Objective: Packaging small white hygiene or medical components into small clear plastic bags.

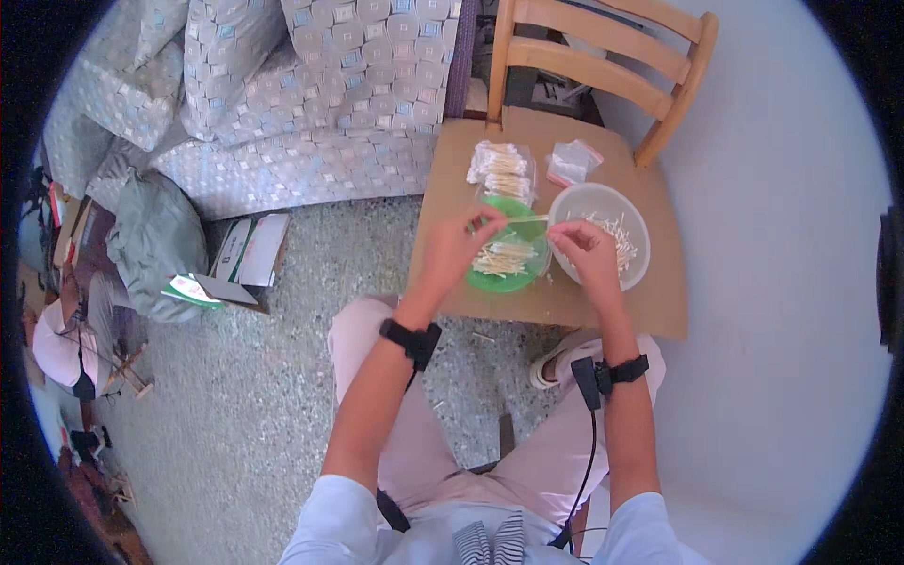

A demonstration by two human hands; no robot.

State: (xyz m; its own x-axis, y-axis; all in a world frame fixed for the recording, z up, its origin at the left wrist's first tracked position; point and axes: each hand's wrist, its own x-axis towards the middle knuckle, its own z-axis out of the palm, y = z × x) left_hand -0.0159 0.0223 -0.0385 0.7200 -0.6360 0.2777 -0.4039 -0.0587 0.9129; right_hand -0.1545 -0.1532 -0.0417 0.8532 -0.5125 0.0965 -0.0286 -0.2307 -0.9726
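My left hand [460, 250] is over the left edge of a round green dish [485, 279], thumb and fingers pinching a few cotton swabs [527, 218] that point right. Close to their far end, my right hand [586, 250] has its fingertips pressed together above the rim of a white bowl [563, 207]; what they pinch, if anything, is too small to make out. Loose cotton swabs [617, 234] lie in the white bowl, partly hidden by that hand. More swabs [504, 258] lie in a pile in the green dish. Behind it sit bundled swabs [501, 168] on clear plastic.
A brown board [650, 311] on a wooden chair [589, 56] bears these things and a clear plastic bag [573, 162]. A white wall [763, 282] rises at the right. Far left are a patterned sofa [320, 160], a green-grey sack [162, 240] and a box [252, 250]; another person [66, 339] sits beyond.
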